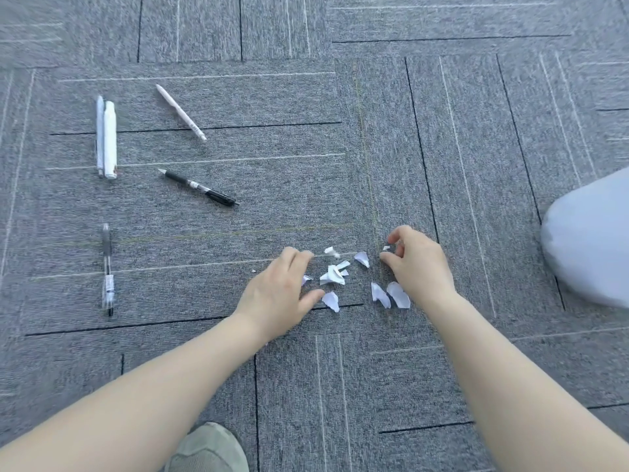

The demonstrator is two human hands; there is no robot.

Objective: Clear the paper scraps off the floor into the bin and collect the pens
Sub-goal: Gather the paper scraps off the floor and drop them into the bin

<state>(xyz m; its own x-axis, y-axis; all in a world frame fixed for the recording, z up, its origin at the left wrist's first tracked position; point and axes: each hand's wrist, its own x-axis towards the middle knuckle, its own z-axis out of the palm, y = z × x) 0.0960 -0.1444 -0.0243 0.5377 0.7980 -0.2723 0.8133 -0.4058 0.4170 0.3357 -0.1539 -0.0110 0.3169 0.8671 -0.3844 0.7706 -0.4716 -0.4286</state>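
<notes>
On the grey carpet-tile floor, the left hand and right hand flank small torn white paper scraps, fingers loosely curled and grasping nothing, while five pens lie well apart to the left.

Prob. an office: grey carpet tiles w/ thin line pattern (pens scattered about).

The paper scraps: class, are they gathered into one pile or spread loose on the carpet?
Spread loose. The paper scraps lie apart on the carpet between the left hand and right hand.
</notes>
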